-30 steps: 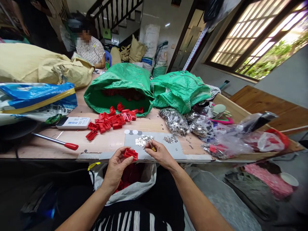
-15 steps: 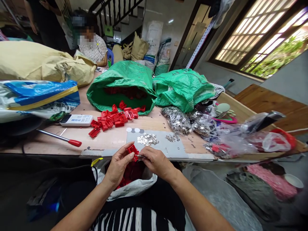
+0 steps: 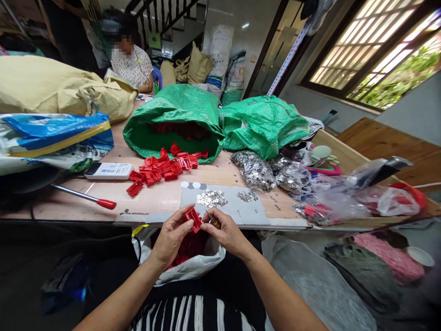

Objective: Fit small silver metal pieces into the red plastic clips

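My left hand (image 3: 174, 234) pinches a red plastic housing (image 3: 193, 219) between thumb and fingers, its hollow side facing up. Against its right side rest the thumb and fingertips of my right hand (image 3: 225, 232). That hand also grips a slim tool with an amber-brown handle (image 3: 215, 223), its thin metal shaft pointing up and left, away from the housing. Below both hands a white sack (image 3: 198, 271) gapes on my lap with red housings inside. Just beyond, a pile of small silvery metal pieces (image 3: 212, 198) lies on a grey sheet (image 3: 234, 214); a smaller pile (image 3: 247, 196) sits to its right.
Loose red housings (image 3: 155, 169) spill from an open green sack (image 3: 172, 105). A second green sack (image 3: 265, 124) and plastic bags of metal pieces (image 3: 255, 170) lie to the right. A red-tipped lever (image 3: 106, 203) and white box (image 3: 109, 171) are left. A person (image 3: 132, 69) sits across the table.
The tool's shaft has swung away from the red housing and now points up and left. My right fingertips have come onto the housing, which has turned slightly.
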`<state>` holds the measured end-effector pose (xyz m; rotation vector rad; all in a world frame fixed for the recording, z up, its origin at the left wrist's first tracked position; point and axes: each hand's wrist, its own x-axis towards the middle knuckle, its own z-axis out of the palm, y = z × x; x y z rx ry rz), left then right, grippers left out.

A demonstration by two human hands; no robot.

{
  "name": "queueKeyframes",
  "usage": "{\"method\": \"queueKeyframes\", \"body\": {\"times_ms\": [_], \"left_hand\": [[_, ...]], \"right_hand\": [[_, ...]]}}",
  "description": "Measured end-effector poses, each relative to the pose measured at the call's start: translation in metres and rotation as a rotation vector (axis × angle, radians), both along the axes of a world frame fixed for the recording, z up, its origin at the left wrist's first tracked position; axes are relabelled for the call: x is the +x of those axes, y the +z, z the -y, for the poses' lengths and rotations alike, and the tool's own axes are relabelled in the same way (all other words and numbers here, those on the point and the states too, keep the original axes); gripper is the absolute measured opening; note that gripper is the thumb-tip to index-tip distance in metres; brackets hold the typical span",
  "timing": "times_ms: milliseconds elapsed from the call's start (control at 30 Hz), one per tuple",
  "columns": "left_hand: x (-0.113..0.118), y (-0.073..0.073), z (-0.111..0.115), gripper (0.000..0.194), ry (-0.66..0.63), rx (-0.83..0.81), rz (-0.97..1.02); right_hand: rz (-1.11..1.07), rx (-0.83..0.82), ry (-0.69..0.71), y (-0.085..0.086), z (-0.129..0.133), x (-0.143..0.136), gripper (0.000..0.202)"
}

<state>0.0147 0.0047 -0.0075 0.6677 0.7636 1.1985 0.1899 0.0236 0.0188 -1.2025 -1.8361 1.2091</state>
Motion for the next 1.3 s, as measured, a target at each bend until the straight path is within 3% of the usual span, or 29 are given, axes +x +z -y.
{"method": "queueKeyframes", "body": {"times_ms": [200,400,600,900,1300], "left_hand": [[0.001,-0.008,-0.001,0.049,-0.013,0.109,-0.191],[-0.009,-0.022,-0.016,0.038,0.102,0.362,-0.654],[-0.016,-0.028,-0.032,0.034,0.086,0.551,-0.888],[-0.023,-0.023,-0.043,0.03,-0.088,0.557,-0.912],[-0.025,-0.025,-0.049,0.036,-0.072,0.553,-0.852]], "right_hand": [[0.012,-0.026,-0.026,-0.011,-0.005,-0.001,0.018],[0.194,0.213,-0.062,-0.019,-0.007,0.005,0.019],[0.363,0.224,-0.032,-0.025,-0.007,0.007,0.021],[0.41,0.228,0.004,-0.022,-0.014,0.0,0.015],[0.409,0.264,0.027,-0.03,-0.014,0.001,0.015]]}}
